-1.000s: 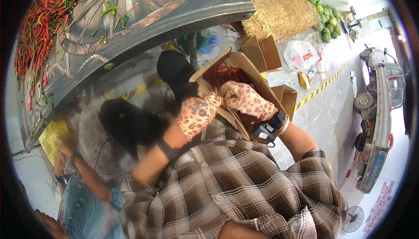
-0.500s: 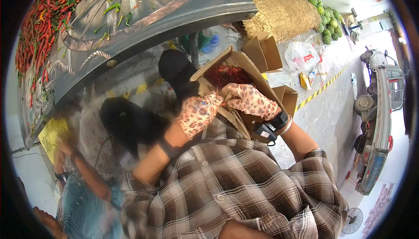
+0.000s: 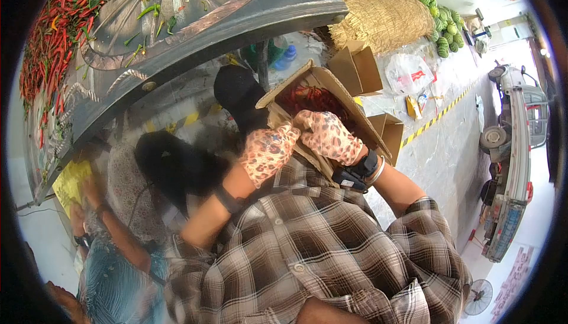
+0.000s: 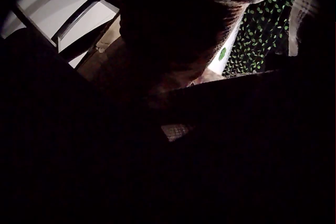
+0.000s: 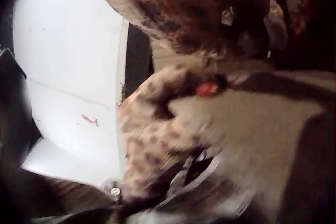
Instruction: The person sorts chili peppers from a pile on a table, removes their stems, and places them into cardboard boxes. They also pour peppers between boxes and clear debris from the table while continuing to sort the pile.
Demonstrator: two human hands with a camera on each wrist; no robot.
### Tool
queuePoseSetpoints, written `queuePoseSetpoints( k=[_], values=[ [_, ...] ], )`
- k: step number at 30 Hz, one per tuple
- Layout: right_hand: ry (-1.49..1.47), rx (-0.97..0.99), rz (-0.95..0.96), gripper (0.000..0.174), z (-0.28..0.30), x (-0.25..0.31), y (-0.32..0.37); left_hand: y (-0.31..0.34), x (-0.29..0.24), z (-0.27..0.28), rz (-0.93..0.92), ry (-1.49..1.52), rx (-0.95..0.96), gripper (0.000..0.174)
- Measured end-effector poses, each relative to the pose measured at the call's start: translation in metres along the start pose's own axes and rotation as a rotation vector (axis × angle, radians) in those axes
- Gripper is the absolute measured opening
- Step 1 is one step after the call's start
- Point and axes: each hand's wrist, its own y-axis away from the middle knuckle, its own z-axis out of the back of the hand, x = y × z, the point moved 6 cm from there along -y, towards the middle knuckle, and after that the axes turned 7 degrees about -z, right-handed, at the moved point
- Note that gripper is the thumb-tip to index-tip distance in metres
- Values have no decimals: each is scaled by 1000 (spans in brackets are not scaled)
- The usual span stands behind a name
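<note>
Both hands wear leopard-print gloves and meet over the near edge of a cardboard box (image 3: 331, 81) with red chili peppers (image 3: 313, 99) inside. My left hand (image 3: 269, 152) pinches a small red chili (image 5: 207, 88), whose red end shows at its fingertips in the right wrist view. Close beside it, the right hand (image 3: 331, 138) has its fingers bent toward the left fingertips; whether it grips part of the chili I cannot tell. The left wrist view is mostly dark, with the glove (image 4: 231, 14) only dimly lit.
A table (image 3: 236, 34) at upper left bears a heap of red chilies (image 3: 59, 40). Two more cardboard boxes (image 3: 355, 70) stand beyond the box. Another person's arm (image 3: 121, 235) reaches in at lower left near a yellow sheet (image 3: 71, 185). Rolled straw matting (image 3: 378, 19), watermelons (image 3: 441, 25) and a truck (image 3: 515, 146) lie farther off.
The right hand has turned at the wrist and shifted slightly toward the body, its fingers bent differently. My left hand stays almost in place by the box edge.
</note>
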Motion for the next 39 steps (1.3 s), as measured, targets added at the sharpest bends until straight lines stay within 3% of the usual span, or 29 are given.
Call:
queuePoseSetpoints(
  k=[3, 4, 5, 7, 8, 10, 12, 14, 16, 19, 21, 24, 26, 28, 30, 31, 34, 37, 39],
  values=[
    [29, -168, 18, 19, 11, -22, -8, 4, -4, 1, -46, 8, -69, 30],
    [5, -145, -54, 17, 12, -33, -14, 2, -6, 7, -40, 0, -70, 30],
    [-136, -106, -157, 16, 11, -46, -15, 1, 1, 9, 181, 299, 1, 31],
    [-405, 75, -342, 18, 15, -41, -11, -1, -3, 9, 3, 46, 1, 45],
    [-403, 66, -349, 18, 16, -43, -7, -5, -7, 12, -7, 52, 3, 45],
    [-617, 114, -370, 22, 10, -47, 1, -13, -7, 12, 128, -62, 204, 61],
    [-512, 99, -360, 24, 8, -56, 9, -10, -3, 5, 107, -81, 188, 71],
    [-519, 150, -483, 29, 5, -73, 22, -12, -5, 9, 73, -117, 126, 57],
    [-477, 61, -498, 31, 9, -89, 32, -5, 1, -1, 119, -89, 241, 62],
    [-515, -55, -541, 37, 11, -100, 41, -3, 0, -2, 32, -67, 89, 30],
    [-821, -114, -593, 45, 1, -106, 42, -3, -3, -1, -9, -75, 60, 29],
    [-936, -64, -585, 50, 1, -95, 33, 12, 15, -21, 48, 58, 94, 27],
    [-958, -68, -588, 49, -10, -123, 27, 19, 15, -20, 42, 177, 48, 29],
    [-772, 31, -773, 46, -26, -158, 24, 29, 22, -26, 116, 385, 32, 32],
    [-451, -37, -432, 40, -38, -197, 16, 28, 20, -19, 193, 502, 8, 33],
    [-222, -43, -500, 38, -33, -189, 12, 26, 18, -15, 198, 479, 20, 34],
    [481, -114, -212, 32, -33, -184, 3, 25, 16, -10, 185, 351, 87, 37],
    [575, 42, -374, 32, -38, -181, 0, 23, 14, -7, 118, 209, 133, 40],
    [423, -97, -431, 36, -36, -190, -2, 22, 11, -6, 47, 141, 127, 40]
  ],
)
